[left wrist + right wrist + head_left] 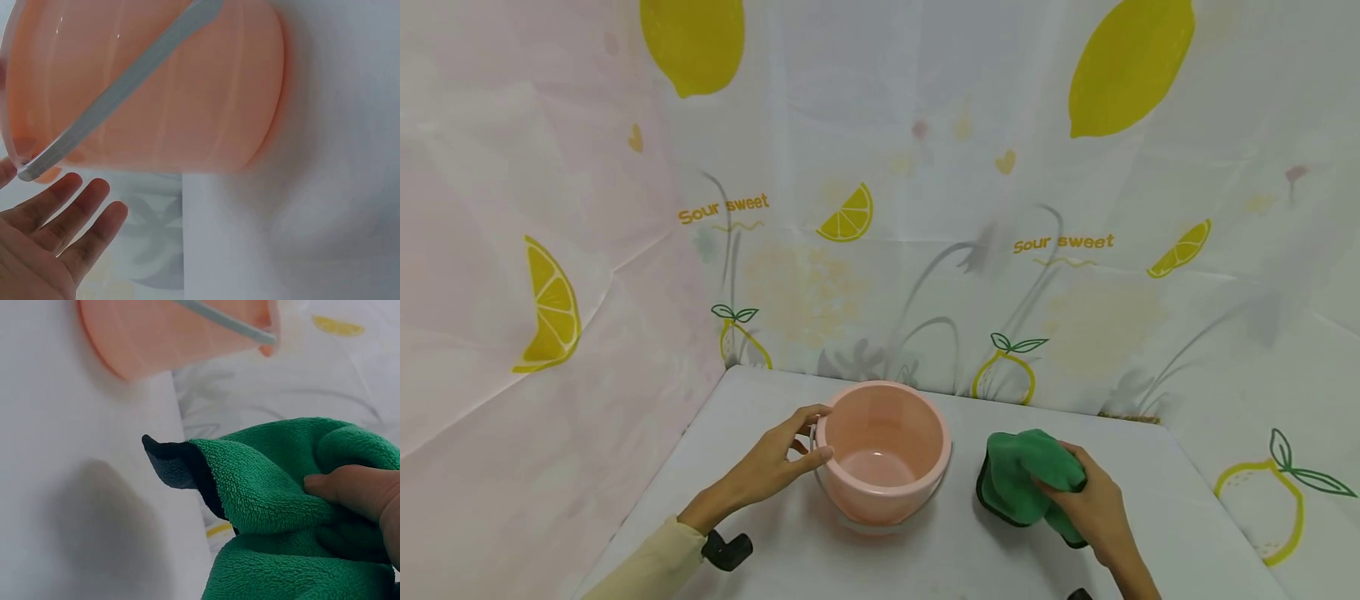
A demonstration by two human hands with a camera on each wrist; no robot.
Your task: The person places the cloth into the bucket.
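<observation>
On the desk [955, 558], the upright pink bucket [880, 505] is touched at its left by the loosely spread left grip [775, 457]; to its right, near but apart, the green cloth [1024, 477] is held aloft, pinched by the right grip [1096, 504].

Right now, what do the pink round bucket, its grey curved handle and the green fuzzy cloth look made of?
Pink round bucket: likely plastic, glossy; small highlights on a smooth wall.
Grey curved handle: probably plastic, smooth with slight sheen; coated metal can't be ruled out.
Green fuzzy cloth: seems microfibre or terry, matte; the right wrist view shows short, dense pile.
</observation>
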